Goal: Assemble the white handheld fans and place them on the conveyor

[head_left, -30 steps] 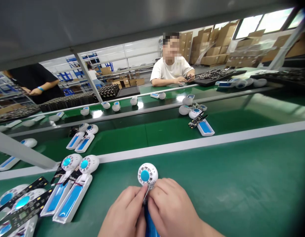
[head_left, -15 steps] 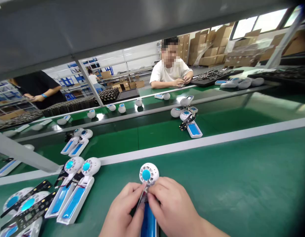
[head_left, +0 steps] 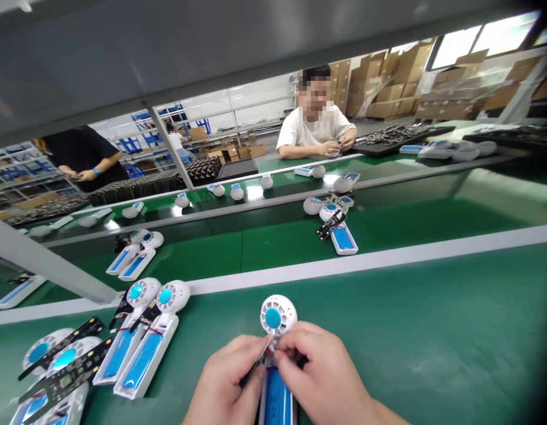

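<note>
The handheld fan point(head_left: 278, 311) lies between both hands, its round white head with a turquoise hub just beyond the grip, its open handle running back toward the wearer with a blue battery point(head_left: 277, 398) inside. The left hand point(head_left: 231, 375) pinches a thin circuit board point(head_left: 256, 363), seen nearly edge-on, between thumb and fingers, just beside the fan's neck. The right hand point(head_left: 324, 369) has thumb and fingertips drawn closed on thin wires point(head_left: 270, 348) at the neck; their ends are hidden. Under the grip spreads a green work mat point(head_left: 423, 330).

Left of the grip lie two open fans point(head_left: 144, 366) side by side, battery sides up. Farther left and nearer the wearer, loose black circuit boards point(head_left: 63, 383) lie across more fans. Beyond the grip, past a pale rail point(head_left: 379, 258), a green conveyor point(head_left: 273, 236) carries a cluster of fans point(head_left: 344, 239) to the right and a pair point(head_left: 138, 264) to the left. Farthest out, a co-worker in a white shirt point(head_left: 295, 133) sits beside a black parts tray point(head_left: 390, 141).
</note>
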The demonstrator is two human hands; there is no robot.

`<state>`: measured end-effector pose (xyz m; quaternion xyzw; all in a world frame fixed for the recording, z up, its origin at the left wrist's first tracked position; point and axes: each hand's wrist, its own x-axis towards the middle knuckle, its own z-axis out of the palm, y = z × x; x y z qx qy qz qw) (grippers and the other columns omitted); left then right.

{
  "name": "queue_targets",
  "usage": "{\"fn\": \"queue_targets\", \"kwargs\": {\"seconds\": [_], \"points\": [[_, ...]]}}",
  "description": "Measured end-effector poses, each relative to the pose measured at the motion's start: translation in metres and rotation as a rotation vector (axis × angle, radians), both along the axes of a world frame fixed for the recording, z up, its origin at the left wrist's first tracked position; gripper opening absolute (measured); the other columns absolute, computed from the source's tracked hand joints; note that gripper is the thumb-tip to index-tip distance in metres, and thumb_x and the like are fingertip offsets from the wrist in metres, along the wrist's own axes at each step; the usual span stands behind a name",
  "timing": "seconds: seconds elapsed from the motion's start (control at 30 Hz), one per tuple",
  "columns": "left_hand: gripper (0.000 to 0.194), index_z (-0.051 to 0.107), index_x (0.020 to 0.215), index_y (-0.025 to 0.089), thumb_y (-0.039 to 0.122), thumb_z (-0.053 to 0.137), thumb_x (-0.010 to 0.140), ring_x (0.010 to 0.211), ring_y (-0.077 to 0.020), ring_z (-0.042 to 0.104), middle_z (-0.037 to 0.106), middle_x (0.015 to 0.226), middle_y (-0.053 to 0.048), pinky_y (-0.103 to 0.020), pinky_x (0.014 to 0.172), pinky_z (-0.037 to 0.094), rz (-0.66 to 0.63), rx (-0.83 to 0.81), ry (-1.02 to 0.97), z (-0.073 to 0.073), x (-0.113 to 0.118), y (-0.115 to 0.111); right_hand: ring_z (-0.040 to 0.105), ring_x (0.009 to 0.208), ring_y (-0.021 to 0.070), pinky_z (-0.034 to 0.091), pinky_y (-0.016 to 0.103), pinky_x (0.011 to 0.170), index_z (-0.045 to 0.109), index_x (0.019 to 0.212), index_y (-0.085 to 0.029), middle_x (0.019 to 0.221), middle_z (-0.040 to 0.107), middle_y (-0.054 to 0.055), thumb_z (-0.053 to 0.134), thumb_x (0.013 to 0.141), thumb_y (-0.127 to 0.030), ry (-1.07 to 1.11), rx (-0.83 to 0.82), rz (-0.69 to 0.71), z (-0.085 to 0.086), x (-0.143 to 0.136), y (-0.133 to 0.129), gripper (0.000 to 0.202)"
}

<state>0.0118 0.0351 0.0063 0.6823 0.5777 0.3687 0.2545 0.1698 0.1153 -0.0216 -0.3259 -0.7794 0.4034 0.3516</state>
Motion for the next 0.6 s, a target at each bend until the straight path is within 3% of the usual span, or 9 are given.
{"fn": "queue_targets", "kwargs": {"seconds": [0.23, 0.37, 0.5, 0.6], "points": [[0.039, 0.067, 0.122, 0.028, 0.011, 0.047, 0.092, 0.089, -0.0187, 0.068, 0.071, 0.098, -0.008, -0.027, 0.08, 0.055, -0.079, 0.008, 0.046, 0.008, -0.004, 0.004, 0.063, 0.068, 0.0132, 0.047, 0.022, 0.065, 0.066, 0.07, -0.021, 0.071, 0.069, 0.0, 0.054, 0.082, -0.012, 0.03, 0.154, 0.053, -0.004, 0.003, 0.004, 0.019], [0.034, 0.071, 0.116, 0.027, 0.015, 0.049, 0.092, 0.088, -0.0193, 0.067, 0.071, 0.096, -0.007, -0.029, 0.081, 0.054, -0.051, -0.051, -0.075, 0.003, -0.002, 0.005, 0.063, 0.064, 0.0131, 0.047, 0.022, 0.061, 0.065, 0.067, -0.021, 0.068, 0.068, 0.0, 0.054, 0.08, -0.013, 0.045, 0.166, 0.026, -0.005, -0.001, 0.005, 0.02], [0.022, 0.078, 0.1, 0.024, 0.024, 0.066, 0.081, 0.096, -0.0244, 0.068, 0.074, 0.102, -0.006, -0.033, 0.088, 0.054, 0.12, -0.174, -0.42, -0.001, -0.006, 0.012, 0.065, 0.068, 0.0149, 0.05, 0.024, 0.064, 0.068, 0.074, -0.022, 0.075, 0.069, 0.001, 0.057, 0.075, -0.015, 0.114, 0.116, -0.055, -0.014, -0.008, 0.006, 0.013], [0.034, 0.076, 0.103, 0.022, 0.025, 0.074, 0.069, 0.101, -0.029, 0.069, 0.075, 0.104, -0.006, -0.036, 0.091, 0.053, 0.38, -0.259, -0.616, 0.006, -0.033, 0.031, 0.063, 0.067, 0.0155, 0.051, 0.024, 0.061, 0.069, 0.09, -0.021, 0.077, 0.066, 0.002, 0.067, 0.069, -0.019, 0.11, 0.144, -0.015, -0.021, -0.009, 0.011, 0.021]]}}
